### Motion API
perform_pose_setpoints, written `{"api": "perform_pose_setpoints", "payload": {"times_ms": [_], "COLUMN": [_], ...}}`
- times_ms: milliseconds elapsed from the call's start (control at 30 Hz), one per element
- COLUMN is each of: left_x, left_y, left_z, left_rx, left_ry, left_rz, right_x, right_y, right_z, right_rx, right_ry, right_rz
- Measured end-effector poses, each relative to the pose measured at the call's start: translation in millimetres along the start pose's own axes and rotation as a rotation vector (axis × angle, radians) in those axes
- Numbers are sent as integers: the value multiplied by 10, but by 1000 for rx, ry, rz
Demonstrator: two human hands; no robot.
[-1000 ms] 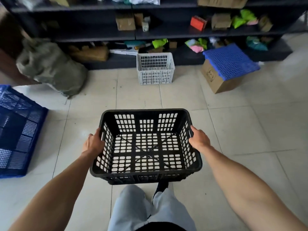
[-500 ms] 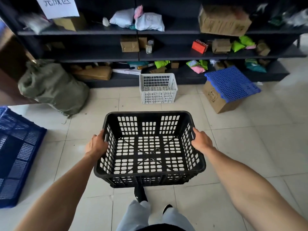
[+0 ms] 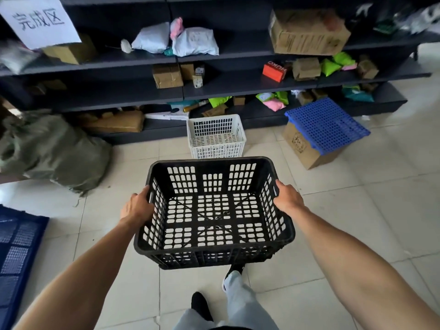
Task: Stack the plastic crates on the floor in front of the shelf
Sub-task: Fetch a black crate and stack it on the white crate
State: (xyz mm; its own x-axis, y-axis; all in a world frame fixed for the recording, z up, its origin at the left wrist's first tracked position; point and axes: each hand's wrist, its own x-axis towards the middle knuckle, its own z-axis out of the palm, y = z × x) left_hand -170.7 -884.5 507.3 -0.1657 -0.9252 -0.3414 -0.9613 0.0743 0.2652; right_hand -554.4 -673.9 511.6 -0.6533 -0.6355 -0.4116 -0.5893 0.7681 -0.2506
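Note:
I carry an empty black plastic crate (image 3: 214, 252) level in front of me, above the tiled floor. My left hand (image 3: 137, 207) grips its left rim and my right hand (image 3: 287, 198) grips its right rim. Straight ahead a smaller white plastic crate (image 3: 216, 136) stands upright on the floor against the dark shelf (image 3: 238, 89). A blue crate (image 3: 326, 125) lies upside down on a cardboard box (image 3: 301, 148) to the right of the white one. Another blue crate (image 3: 16, 256) sits at the left edge, partly out of view.
A large grey-green sack (image 3: 52, 151) slumps on the floor at the left, by the shelf. The shelf holds boxes, parcels and coloured bags, with a paper sign (image 3: 39, 20) at its top left. My legs and dark shoes (image 3: 200, 303) show below the crate.
I have walked toward the shelf with the black crate held in both hands. The white crate and shelf are closer and lower in view, and the upper shelf with its sign has appeared.

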Motion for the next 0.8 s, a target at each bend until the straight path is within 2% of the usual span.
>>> {"api": "perform_pose_setpoints", "payload": {"times_ms": [300,533,800], "left_x": [985,1699,2802], "left_y": [887,1203,1540], "left_z": [-165,-230,-435], "left_rx": [16,16,-71], "left_ry": [12,-4,1], "left_rz": [14,4,25], "right_x": [1283,2003,2857], "right_y": [-99,-378,-875], "right_z": [-549,-807,-1063], "right_rx": [31,-5,-62], "right_ry": [-18,-6,-16], "right_rz": [15,5,75]}}
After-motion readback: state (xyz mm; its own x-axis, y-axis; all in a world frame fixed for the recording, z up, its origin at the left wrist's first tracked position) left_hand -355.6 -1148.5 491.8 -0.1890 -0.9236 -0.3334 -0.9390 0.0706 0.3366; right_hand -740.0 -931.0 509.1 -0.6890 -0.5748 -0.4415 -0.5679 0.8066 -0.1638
